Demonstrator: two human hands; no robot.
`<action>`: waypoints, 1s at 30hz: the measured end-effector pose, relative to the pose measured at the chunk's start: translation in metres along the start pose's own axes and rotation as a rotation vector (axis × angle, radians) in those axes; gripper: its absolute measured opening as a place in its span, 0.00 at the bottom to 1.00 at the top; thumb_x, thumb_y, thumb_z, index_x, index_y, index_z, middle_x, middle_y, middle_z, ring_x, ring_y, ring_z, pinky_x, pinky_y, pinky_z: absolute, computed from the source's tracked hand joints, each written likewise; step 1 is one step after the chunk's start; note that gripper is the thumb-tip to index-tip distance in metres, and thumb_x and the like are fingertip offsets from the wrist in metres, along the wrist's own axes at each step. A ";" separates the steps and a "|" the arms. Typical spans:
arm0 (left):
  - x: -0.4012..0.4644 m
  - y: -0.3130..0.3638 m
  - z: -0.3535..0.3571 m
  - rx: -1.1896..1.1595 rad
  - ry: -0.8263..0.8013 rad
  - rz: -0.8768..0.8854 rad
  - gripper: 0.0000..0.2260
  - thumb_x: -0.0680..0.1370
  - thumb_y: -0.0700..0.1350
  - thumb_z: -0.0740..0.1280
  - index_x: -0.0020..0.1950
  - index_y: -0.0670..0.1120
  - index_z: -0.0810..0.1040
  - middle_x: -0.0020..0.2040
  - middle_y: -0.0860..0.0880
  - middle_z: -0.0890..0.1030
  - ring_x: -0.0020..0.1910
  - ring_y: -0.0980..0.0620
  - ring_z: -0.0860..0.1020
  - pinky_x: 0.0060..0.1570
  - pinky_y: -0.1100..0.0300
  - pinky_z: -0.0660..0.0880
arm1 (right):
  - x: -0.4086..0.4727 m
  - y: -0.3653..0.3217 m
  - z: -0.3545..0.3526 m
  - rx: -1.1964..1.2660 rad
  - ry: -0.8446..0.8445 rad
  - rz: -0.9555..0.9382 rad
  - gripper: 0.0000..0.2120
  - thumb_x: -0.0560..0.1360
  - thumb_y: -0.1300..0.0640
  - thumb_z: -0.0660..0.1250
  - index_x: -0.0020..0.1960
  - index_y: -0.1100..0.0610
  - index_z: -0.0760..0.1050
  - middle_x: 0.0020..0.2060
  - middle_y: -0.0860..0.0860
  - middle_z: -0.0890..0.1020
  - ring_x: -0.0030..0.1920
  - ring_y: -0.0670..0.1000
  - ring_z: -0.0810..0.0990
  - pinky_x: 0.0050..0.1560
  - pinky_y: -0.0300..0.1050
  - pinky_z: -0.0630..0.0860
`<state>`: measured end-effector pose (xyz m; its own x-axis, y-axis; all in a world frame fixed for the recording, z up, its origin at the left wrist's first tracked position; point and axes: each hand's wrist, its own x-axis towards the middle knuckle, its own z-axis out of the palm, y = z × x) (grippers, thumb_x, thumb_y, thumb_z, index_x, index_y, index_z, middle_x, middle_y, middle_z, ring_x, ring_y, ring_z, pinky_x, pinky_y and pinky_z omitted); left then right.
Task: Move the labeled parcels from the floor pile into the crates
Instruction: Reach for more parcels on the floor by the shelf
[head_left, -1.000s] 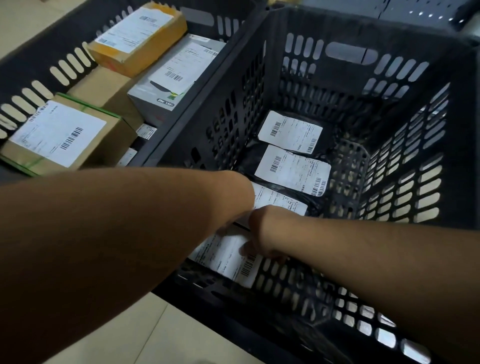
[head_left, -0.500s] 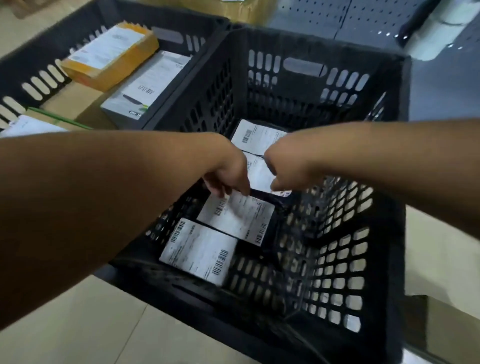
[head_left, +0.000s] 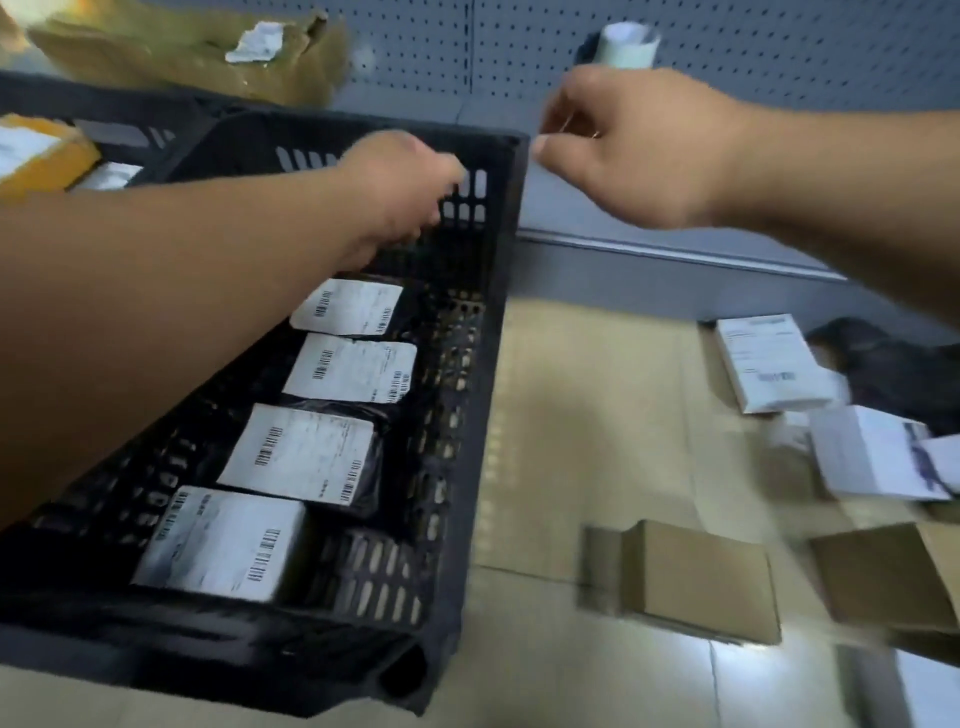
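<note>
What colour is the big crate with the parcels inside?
Black, with slotted walls. The crate shows best in the head view.

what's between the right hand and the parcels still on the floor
Nothing visible. The right hand is out past the black crate, empty, and only bare floor lies between it and the white labeled parcel and the brown boxes below it. The left hand is over the crate, not in the way.
</note>
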<state>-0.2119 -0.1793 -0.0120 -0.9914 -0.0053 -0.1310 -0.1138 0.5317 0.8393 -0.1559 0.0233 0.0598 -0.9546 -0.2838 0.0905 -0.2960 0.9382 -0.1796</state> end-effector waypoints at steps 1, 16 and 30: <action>-0.002 0.012 0.009 0.015 0.038 0.061 0.11 0.76 0.53 0.65 0.46 0.46 0.80 0.41 0.46 0.79 0.41 0.47 0.78 0.43 0.49 0.77 | -0.009 0.015 -0.003 0.031 -0.001 0.048 0.20 0.82 0.41 0.56 0.63 0.54 0.73 0.53 0.51 0.78 0.52 0.55 0.74 0.52 0.46 0.69; -0.073 0.076 0.196 -0.012 -0.300 -0.007 0.11 0.70 0.57 0.69 0.43 0.51 0.75 0.47 0.50 0.79 0.49 0.46 0.80 0.54 0.50 0.78 | -0.150 0.202 0.044 0.350 -0.396 0.583 0.24 0.84 0.39 0.49 0.63 0.56 0.72 0.49 0.53 0.83 0.47 0.57 0.83 0.48 0.49 0.79; -0.125 0.021 0.287 0.248 -0.717 -0.562 0.18 0.81 0.58 0.64 0.68 0.52 0.73 0.61 0.47 0.75 0.51 0.45 0.79 0.48 0.52 0.81 | -0.219 0.219 0.132 0.165 -0.714 0.438 0.33 0.84 0.38 0.44 0.58 0.60 0.78 0.51 0.52 0.81 0.54 0.53 0.77 0.56 0.48 0.69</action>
<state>-0.0712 0.0756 -0.1293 -0.5094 0.1625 -0.8451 -0.4642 0.7751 0.4288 -0.0162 0.2647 -0.1283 -0.7604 -0.0116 -0.6493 0.1563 0.9672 -0.2004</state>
